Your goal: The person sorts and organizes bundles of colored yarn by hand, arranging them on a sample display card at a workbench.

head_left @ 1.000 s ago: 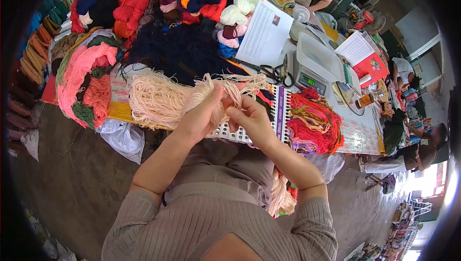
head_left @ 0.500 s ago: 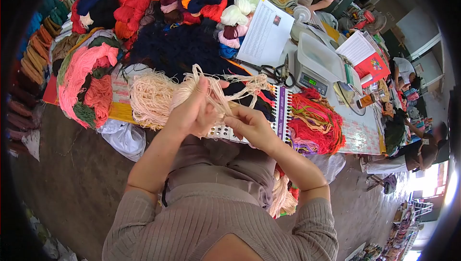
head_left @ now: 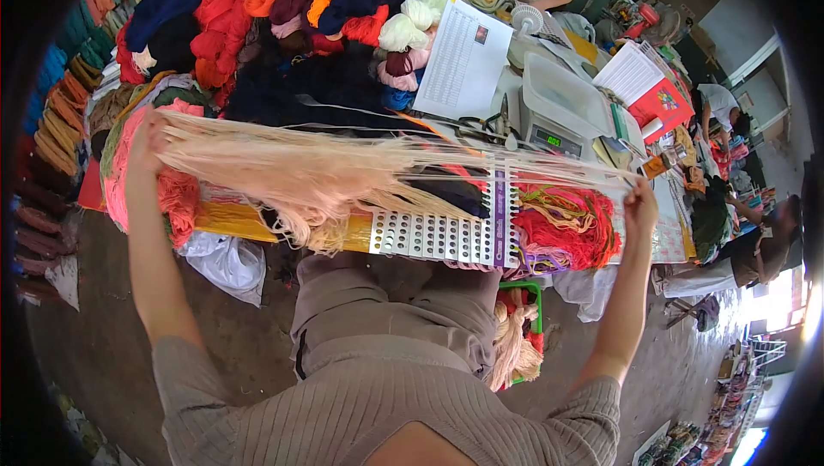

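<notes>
While the left grip [head_left: 148, 142] clutches one end of the cream yarn [head_left: 283, 161], the head view has the right grip [head_left: 639, 202] pinching its thin far strands: stretched between the grips, but not yet even, loops sagging rightward of the left grip.

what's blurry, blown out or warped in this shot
Head view, now: pale peach yarn smeared, likely by motion, most clearly in the strands towards the right hand; bright opening at far right blown out; black rounded border, with the room bending towards it like a wide lens; perforated thread card comparatively crisp.
</notes>
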A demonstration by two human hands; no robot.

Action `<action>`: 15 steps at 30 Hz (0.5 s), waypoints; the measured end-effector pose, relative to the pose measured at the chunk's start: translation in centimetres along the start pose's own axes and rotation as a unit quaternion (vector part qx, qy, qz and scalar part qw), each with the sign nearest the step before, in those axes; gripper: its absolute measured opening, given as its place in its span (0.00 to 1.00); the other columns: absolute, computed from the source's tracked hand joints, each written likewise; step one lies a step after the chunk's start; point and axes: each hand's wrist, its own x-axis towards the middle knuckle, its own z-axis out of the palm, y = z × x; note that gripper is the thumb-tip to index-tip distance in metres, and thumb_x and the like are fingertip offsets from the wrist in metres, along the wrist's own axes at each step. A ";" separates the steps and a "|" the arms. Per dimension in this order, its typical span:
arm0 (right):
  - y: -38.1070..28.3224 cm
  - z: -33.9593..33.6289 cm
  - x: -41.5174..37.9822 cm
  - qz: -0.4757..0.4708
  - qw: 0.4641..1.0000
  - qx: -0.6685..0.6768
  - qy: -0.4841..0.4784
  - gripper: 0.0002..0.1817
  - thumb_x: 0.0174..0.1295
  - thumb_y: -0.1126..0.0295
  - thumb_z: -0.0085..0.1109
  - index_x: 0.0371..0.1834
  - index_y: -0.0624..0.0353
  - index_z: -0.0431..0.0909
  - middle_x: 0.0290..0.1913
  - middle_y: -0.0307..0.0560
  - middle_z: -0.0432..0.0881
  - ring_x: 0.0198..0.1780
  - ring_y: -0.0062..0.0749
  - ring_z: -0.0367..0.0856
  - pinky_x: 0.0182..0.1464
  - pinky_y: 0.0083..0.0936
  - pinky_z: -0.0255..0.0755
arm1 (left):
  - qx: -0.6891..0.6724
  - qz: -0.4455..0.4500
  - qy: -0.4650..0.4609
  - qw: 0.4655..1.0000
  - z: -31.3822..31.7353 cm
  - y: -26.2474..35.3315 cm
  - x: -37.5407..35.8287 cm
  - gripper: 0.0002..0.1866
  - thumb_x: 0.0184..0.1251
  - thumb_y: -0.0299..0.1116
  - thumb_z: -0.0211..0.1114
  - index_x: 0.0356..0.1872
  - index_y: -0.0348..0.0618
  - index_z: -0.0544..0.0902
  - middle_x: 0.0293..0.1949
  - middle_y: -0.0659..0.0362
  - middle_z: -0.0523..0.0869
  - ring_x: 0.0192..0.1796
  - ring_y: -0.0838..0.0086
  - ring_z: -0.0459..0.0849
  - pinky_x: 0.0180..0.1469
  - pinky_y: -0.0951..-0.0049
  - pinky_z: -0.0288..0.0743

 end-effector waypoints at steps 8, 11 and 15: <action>-9.2 -19.9 4.9 -0.043 0.971 -0.098 0.215 0.10 0.63 0.62 0.59 0.33 0.57 0.78 0.19 0.32 0.70 0.21 0.16 0.69 0.22 0.11 0.65 | 0.018 0.338 0.227 0.913 -9.7 14.8 11.6 0.22 0.72 0.50 0.44 0.49 0.46 0.78 0.37 0.60 0.81 0.26 0.76 0.71 0.28 0.77 0.66; -11.8 -5.6 1.0 -0.010 0.972 -0.231 -0.034 0.07 0.65 0.65 0.56 0.38 0.56 0.76 0.24 0.31 0.71 0.23 0.13 0.67 0.24 0.10 0.62 | -0.123 0.246 -0.431 0.859 -2.4 16.3 6.1 0.28 0.75 0.49 0.36 0.71 0.49 0.54 0.66 0.46 0.65 0.36 0.73 0.72 0.40 0.78 0.70; -15.0 5.6 3.3 -0.032 0.963 -0.177 -0.203 0.14 0.68 0.66 0.50 0.50 0.63 0.72 0.49 0.44 0.78 0.52 0.26 0.77 0.56 0.22 0.71 | -0.035 0.258 -0.257 0.931 12.6 5.3 -6.5 0.29 0.72 0.42 0.50 0.68 0.41 0.57 0.71 0.48 0.56 0.43 0.72 0.74 0.42 0.75 0.71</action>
